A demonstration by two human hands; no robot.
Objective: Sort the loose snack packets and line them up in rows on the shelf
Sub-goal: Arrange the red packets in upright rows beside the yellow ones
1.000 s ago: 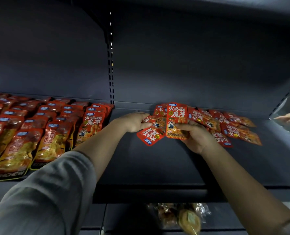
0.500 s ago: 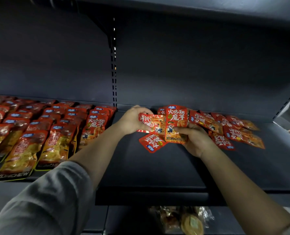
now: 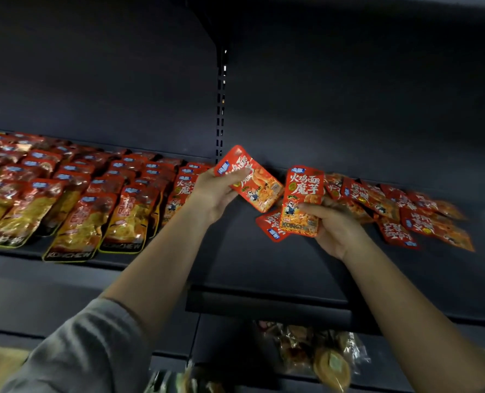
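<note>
On the dark shelf (image 3: 278, 268), beside neat rows (image 3: 74, 194) and a loose pile (image 3: 400, 211), one red packet (image 3: 250, 180) is held up by the left hand (image 3: 213, 197) and another packet (image 3: 302, 202) is gripped by the right hand (image 3: 335, 225), so sorting seems under way and a spot by the rows is likely needed next.

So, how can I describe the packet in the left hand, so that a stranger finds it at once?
Find the slotted upright on the shelf's back wall. Just below it the left hand holds a red snack packet. It alone is lifted and tilted; the right hand's packet stands upright, and the others lie on the shelf.
</note>
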